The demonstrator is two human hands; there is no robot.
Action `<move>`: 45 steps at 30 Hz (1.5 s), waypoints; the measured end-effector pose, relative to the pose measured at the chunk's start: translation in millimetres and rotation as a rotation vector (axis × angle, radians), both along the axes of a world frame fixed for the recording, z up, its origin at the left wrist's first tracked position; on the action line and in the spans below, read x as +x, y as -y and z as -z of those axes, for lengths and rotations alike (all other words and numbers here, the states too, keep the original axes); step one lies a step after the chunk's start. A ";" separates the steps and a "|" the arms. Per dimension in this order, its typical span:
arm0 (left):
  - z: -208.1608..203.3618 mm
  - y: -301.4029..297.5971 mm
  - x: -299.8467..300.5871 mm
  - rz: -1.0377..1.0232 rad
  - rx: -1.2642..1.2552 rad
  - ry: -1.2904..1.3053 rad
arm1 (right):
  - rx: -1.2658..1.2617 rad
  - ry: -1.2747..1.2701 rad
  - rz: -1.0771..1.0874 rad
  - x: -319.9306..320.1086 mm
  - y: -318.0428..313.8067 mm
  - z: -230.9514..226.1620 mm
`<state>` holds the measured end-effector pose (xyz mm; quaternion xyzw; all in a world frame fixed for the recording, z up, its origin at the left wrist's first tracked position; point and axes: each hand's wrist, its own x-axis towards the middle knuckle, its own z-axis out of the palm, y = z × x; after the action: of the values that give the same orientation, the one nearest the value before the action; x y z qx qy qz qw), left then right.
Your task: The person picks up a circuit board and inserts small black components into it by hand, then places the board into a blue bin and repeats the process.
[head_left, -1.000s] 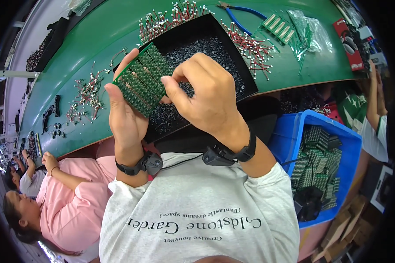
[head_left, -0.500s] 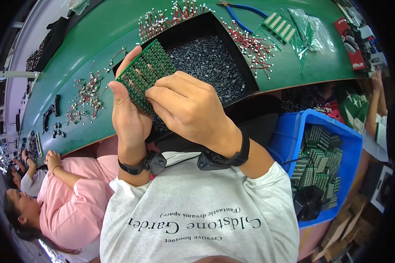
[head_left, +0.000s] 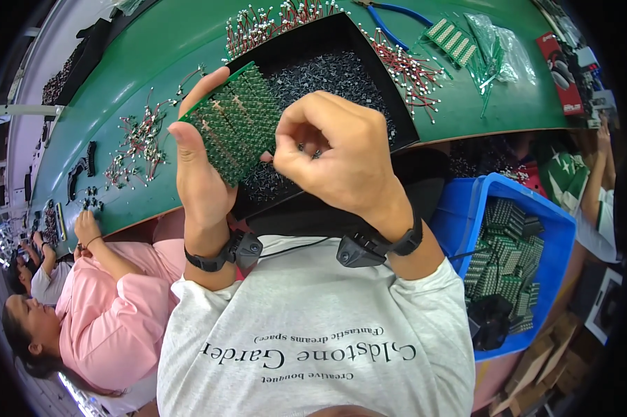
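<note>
My left hand (head_left: 205,174) grips a green circuit-board panel (head_left: 233,128) by its edges, holding it tilted over the near left part of a black tray (head_left: 376,73). Rows of small parts cover the panel's face. My right hand (head_left: 344,149) is just right of the panel, curled, with thumb and fingertips together near its lower right edge. A few tiny dark components (head_left: 316,153) show inside the curled fingers; the fingertips' exact hold is hidden. Loose dark components (head_left: 327,80) of the same sort fill the tray below.
Red wires with white connectors (head_left: 414,80) lie beside and behind the tray, with another wire heap (head_left: 138,142) to the left. Blue-handled pliers (head_left: 391,29) and a plastic bag (head_left: 504,55) lie farther back. A blue bin (head_left: 493,182) of boards stands right; a co-worker in pink (head_left: 122,306) sits left.
My right hand has moved right, off the panel's face, and its fingers have turned so the curled palm shows. The left hand still holds the panel in nearly the same place.
</note>
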<state>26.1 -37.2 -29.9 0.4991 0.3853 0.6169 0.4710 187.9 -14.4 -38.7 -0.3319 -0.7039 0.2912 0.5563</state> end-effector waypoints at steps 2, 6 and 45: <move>-1.7 0.6 -0.1 0.028 -0.004 0.040 | -0.002 0.003 0.018 -0.6 0.3 0.5; 6.4 -2.7 -4.4 0.035 0.038 0.035 | 0.130 -0.012 0.037 -16.4 3.5 6.6; 0.9 7.1 6.4 0.055 0.013 -0.212 | -0.176 0.006 -0.123 -5.1 1.9 0.5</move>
<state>32.5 -44.3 -30.8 0.5748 0.4153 0.5501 0.4410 182.8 -16.3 -39.2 -0.3366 -0.6964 0.3845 0.5039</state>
